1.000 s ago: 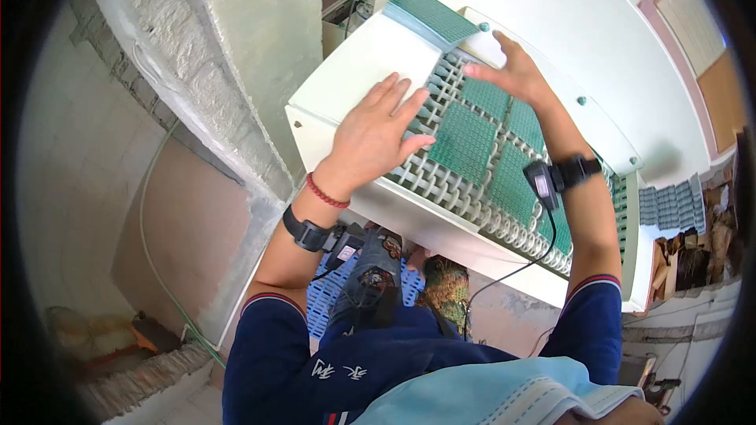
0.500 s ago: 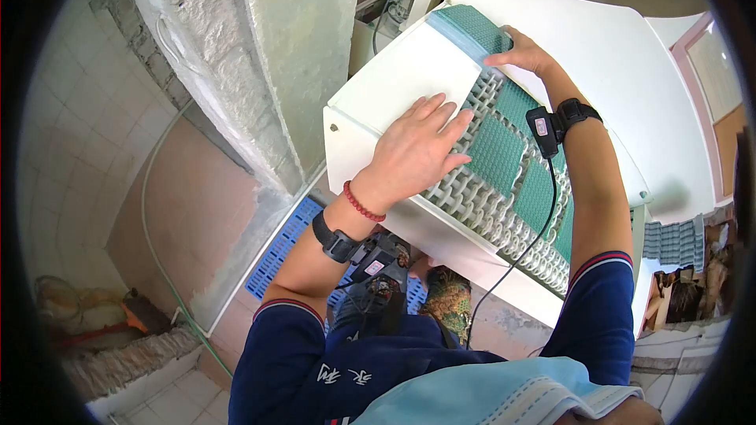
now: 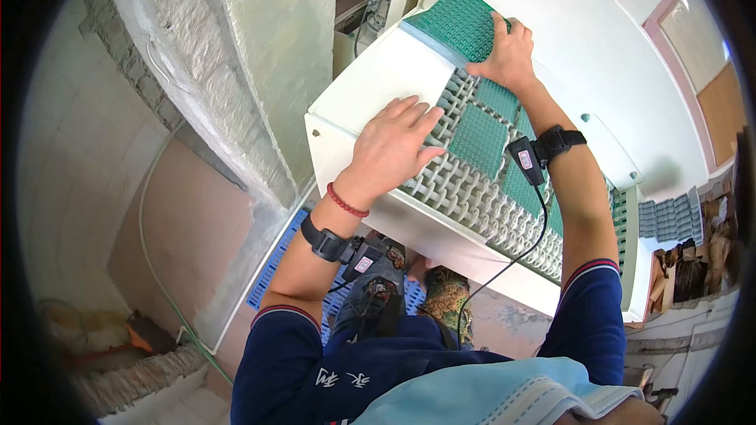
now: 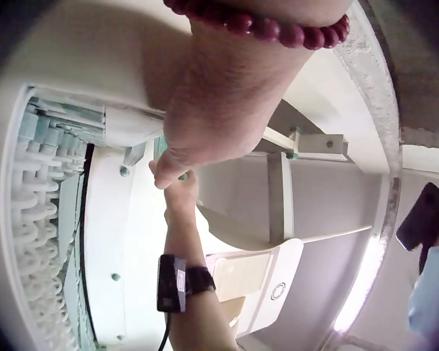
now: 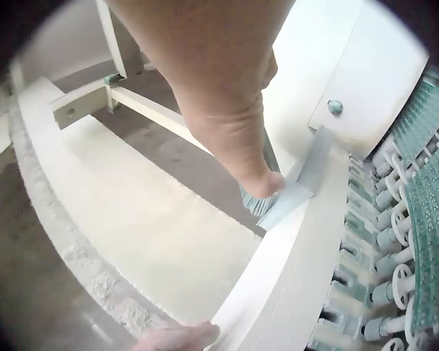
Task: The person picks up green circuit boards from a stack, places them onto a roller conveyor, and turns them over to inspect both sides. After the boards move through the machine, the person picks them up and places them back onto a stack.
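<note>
A green grid-textured tile sheet [image 3: 457, 20] lies at the upper end of the white machine, on the pale strip edging its sloping cover. My right hand [image 3: 508, 55] grips its right corner, thumb at the near edge and fingers bent over the right side. The right wrist view shows the thumb at several stacked layers [image 5: 254, 203]; the fingertips are hidden. My left hand [image 3: 394, 145] is spread palm down, fingers straight, over the lower edge of the white cover [image 3: 370, 90] beside the rollers. More green sheets [image 3: 479, 140] lie on the pale ring rollers [image 3: 465, 193].
A rough concrete pillar [image 3: 268, 63] stands left of the machine. Grey-blue ridged sheets [image 3: 669, 216] are piled at its far right end. Blue slatted plastic [image 3: 276, 267] lies on the floor by my legs. A black cable [image 3: 504, 267] hangs from my right wrist camera.
My right hand has moved from above the rollers to the green tile sheet at the upper end and taken hold of its corner. The left hand stays spread at the cover's edge.
</note>
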A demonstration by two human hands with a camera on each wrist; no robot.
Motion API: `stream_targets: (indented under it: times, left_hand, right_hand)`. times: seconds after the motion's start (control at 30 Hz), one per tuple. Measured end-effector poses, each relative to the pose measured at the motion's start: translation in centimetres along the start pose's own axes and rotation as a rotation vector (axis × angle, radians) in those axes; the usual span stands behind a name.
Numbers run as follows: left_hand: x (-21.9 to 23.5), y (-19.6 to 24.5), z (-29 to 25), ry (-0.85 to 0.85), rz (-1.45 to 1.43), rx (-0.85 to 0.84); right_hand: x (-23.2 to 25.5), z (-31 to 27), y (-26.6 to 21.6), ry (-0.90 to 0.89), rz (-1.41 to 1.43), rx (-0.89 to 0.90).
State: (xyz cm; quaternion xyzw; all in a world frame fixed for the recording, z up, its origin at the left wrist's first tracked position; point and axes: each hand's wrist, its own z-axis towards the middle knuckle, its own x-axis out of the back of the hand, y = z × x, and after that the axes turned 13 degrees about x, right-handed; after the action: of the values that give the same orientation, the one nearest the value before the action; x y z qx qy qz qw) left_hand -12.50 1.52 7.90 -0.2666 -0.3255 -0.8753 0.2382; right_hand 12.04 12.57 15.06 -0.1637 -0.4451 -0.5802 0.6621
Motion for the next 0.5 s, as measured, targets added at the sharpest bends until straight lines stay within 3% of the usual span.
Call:
stream_targets:
  times: [0.2, 0.27, 0.4, 0.5]
  left_hand:
    - [0.0, 0.2, 0.0, 0.003, 0.011, -0.010]
    - [0.1, 0.5, -0.1, 0.055, -0.033, -0.041]
    - [-0.7, 1.1, -2.1, 0.349, -0.285, -0.141]
    - [-1.8, 3.4, -6.8, 0.288, -0.311, -0.199]
  right_hand:
    - [4.4, -4.1, -1.3, 0.136, 0.050, 0.054]
    - [5.4, -5.9, -1.7, 0.106, 0.182, 0.029]
    - [5.6, -8.6, -4.2, 0.016, 0.549, -0.109]
    - [4.9, -9.1, -8.0, -0.103, 0.746, -0.224]
